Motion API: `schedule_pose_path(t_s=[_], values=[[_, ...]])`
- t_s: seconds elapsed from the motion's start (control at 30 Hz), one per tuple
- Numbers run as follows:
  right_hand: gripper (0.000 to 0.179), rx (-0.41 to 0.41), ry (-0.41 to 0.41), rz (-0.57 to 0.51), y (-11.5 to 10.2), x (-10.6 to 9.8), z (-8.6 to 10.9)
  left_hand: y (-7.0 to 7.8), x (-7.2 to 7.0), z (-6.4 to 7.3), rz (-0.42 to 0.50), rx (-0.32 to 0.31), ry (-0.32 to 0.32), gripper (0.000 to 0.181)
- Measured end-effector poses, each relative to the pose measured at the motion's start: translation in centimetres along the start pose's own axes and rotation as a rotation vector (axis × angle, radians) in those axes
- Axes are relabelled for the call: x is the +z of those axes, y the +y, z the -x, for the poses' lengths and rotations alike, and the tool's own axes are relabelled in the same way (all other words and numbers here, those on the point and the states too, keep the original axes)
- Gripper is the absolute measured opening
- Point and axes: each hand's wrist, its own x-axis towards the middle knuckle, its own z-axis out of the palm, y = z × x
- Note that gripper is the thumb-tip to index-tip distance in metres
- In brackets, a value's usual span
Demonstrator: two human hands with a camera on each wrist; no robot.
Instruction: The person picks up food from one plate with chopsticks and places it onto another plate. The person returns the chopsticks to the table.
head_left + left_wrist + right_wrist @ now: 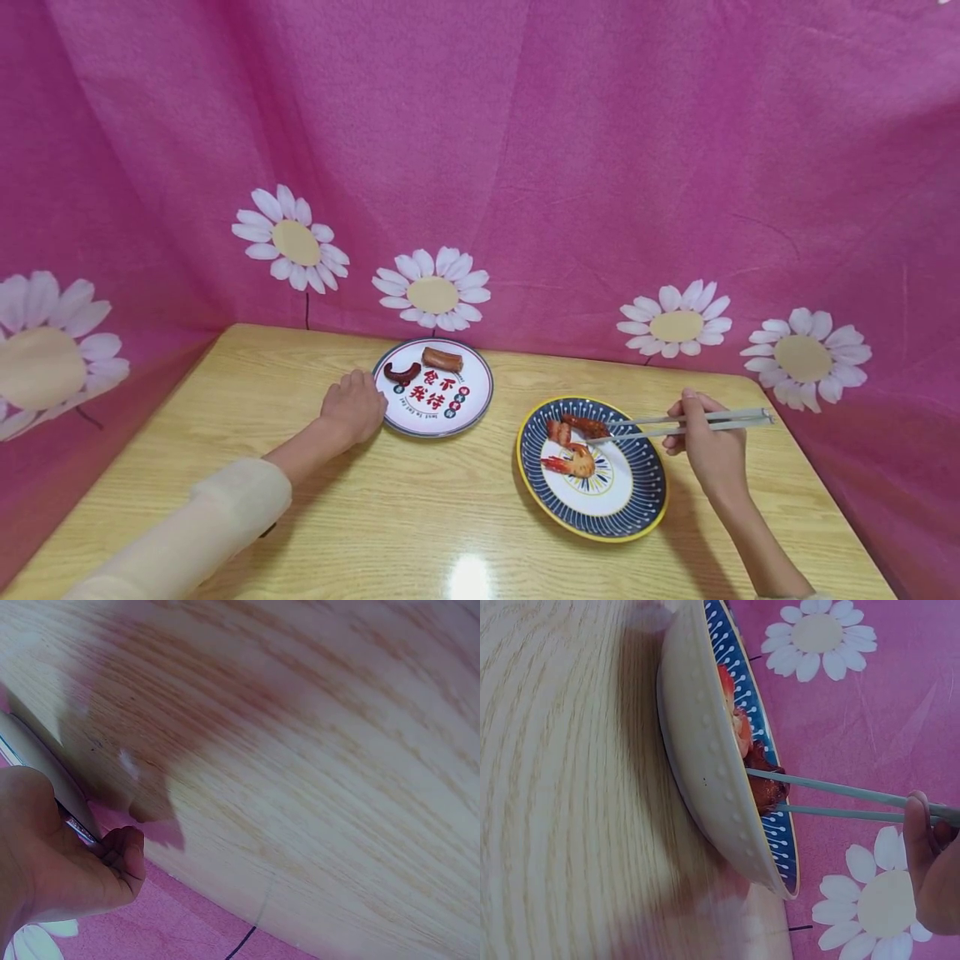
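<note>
My left hand (356, 407) grips the left rim of a white plate (474, 379) printed with red characters. On that plate lie a brown sausage piece (442, 359) and a dark curved sausage-like piece (402, 372). In the left wrist view the fingers curl at the plate's edge (45, 761). My right hand (708, 442) holds grey chopsticks (720, 419) over a deep blue-patterned plate (647, 492) with a yellow rim. Their tips straddle a glazed brown meat piece (763, 793) in it. Beside that lie a shrimp (576, 462) and a small reddish-brown piece (558, 432).
Both plates stand on a light wooden table (420, 533), the white one farther back and left. A pink cloth (555, 167) with white daisies hangs behind the table and along its sides.
</note>
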Motion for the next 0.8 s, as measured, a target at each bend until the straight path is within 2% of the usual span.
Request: schedule_pose_path(t_s=[0.4, 0.63, 0.8], values=[[0.042, -0.021, -0.014, 0.046, -0.58, -0.01, -0.28, -0.01, 0.07, -0.05, -0.001, 0.001, 0.003, 0.035], [0.04, -0.014, -0.009, 0.036, -0.79, 0.26, -0.35, 0.23, -0.12, 0.1, 0.013, -0.009, 0.005, 0.035], [0.041, -0.04, -0.019, 0.044, -0.88, 0.41, -0.54, 0.33, -0.2, 0.26, 0.009, -0.016, 0.007, 0.034]])
